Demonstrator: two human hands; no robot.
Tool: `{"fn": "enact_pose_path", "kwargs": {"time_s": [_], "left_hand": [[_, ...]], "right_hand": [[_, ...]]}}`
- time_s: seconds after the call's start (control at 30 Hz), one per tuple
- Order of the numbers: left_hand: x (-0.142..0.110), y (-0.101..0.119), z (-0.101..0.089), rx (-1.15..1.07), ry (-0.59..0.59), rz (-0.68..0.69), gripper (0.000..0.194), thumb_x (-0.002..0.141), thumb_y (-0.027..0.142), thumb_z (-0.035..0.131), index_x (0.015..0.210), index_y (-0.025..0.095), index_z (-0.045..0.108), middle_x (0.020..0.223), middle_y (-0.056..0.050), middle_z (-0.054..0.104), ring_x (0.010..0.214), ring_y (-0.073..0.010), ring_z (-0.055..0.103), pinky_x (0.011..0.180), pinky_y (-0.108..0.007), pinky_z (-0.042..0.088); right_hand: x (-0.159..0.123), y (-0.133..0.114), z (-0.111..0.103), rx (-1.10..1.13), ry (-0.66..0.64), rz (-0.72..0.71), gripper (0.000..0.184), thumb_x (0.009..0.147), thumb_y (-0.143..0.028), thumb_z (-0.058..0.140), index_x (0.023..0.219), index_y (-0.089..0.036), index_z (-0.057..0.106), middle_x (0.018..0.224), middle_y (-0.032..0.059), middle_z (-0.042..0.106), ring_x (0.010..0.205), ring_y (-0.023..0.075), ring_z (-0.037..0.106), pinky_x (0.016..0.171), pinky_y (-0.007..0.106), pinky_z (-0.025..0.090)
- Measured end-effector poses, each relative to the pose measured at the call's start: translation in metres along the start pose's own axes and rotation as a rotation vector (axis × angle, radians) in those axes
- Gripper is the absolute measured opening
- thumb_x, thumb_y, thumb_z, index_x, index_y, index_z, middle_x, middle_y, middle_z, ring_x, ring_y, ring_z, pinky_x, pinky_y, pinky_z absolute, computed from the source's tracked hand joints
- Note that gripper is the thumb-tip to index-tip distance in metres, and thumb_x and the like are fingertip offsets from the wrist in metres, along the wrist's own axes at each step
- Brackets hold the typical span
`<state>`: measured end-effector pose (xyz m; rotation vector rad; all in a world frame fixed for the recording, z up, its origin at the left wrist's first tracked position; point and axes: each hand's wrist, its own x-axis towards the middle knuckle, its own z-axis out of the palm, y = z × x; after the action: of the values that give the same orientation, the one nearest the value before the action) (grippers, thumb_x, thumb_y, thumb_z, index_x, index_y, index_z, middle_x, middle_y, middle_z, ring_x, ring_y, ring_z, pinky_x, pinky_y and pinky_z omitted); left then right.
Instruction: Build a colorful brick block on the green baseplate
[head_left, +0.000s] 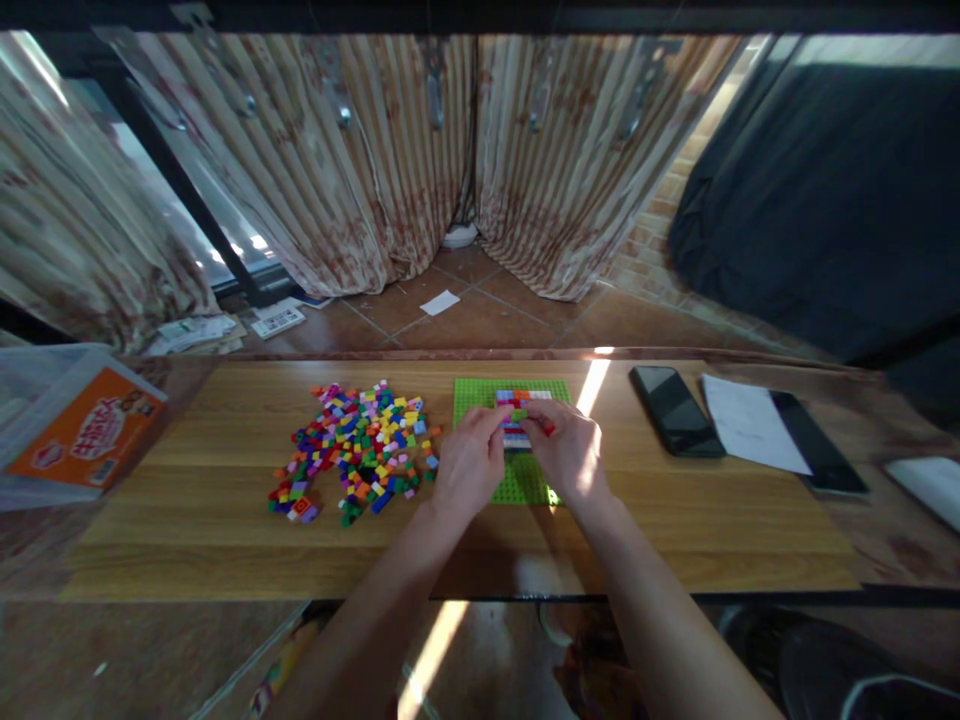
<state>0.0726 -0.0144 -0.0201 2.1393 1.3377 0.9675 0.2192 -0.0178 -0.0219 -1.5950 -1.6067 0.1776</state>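
A green studded baseplate (469,393) lies on the wooden table, bearing a low build of several coloured bricks (534,396) in rows. Over this build my left hand (469,460) and my right hand (571,452) meet, fingertips pinched close together. Between the fingertips shows a small green brick (517,414), gripped from both sides. A bit of red brick (550,428) shows beside my right fingers; whether it is held is unclear. My hands hide the middle of the build and part of the baseplate.
Left of the baseplate spreads a loose pile of small coloured bricks (360,440). A clear plastic box with an orange label (90,425) stands at the far left. On the right lie a black phone (677,412), white paper (754,422) and a dark flat device (821,445).
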Motion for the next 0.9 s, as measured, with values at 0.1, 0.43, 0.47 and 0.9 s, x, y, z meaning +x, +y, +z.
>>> {"fn": "enact_pose_path", "kwargs": {"time_s": [0.1, 0.43, 0.47, 0.9], "left_hand": [[-0.004, 0.002, 0.001, 0.152, -0.077, 0.026, 0.039, 0.094, 0.016, 0.039, 0.129, 0.02, 0.057, 0.107, -0.008, 0.062, 0.093, -0.0191, 0.063, 0.081, -0.03, 0.052], [-0.005, 0.013, 0.005, 0.378, -0.177, -0.03, 0.042, 0.093, 0.012, 0.038, 0.132, 0.021, 0.052, 0.109, -0.009, 0.06, 0.094, -0.0208, 0.062, 0.077, -0.028, 0.05], [-0.004, 0.014, 0.005, 0.378, -0.185, -0.034, 0.042, 0.093, 0.012, 0.037, 0.131, 0.02, 0.052, 0.108, -0.01, 0.06, 0.095, -0.0216, 0.061, 0.077, -0.029, 0.05], [-0.009, 0.009, -0.007, 0.135, -0.045, -0.049, 0.051, 0.092, 0.012, 0.037, 0.143, 0.019, 0.039, 0.119, -0.013, 0.063, 0.1, -0.023, 0.064, 0.085, -0.035, 0.052]], "right_hand": [[-0.002, -0.002, -0.002, -0.039, -0.02, -0.034, 0.018, 0.083, -0.019, 0.055, 0.081, -0.022, 0.073, 0.085, 0.0043, 0.072, 0.082, 0.0204, 0.064, 0.078, 0.034, 0.05], [-0.012, -0.011, 0.002, -0.149, -0.028, -0.111, 0.029, 0.093, -0.019, 0.045, 0.085, -0.019, 0.074, 0.084, 0.0085, 0.065, 0.085, 0.0218, 0.056, 0.079, 0.034, 0.046], [-0.013, -0.011, 0.002, -0.16, -0.015, -0.115, 0.03, 0.093, -0.021, 0.045, 0.086, -0.02, 0.074, 0.084, 0.0085, 0.064, 0.084, 0.0218, 0.055, 0.078, 0.034, 0.045], [-0.01, -0.007, -0.014, 0.215, 0.223, 0.177, 0.028, 0.086, -0.038, 0.056, 0.103, -0.021, 0.071, 0.099, 0.0089, 0.065, 0.086, 0.0214, 0.061, 0.073, 0.037, 0.05]]}}
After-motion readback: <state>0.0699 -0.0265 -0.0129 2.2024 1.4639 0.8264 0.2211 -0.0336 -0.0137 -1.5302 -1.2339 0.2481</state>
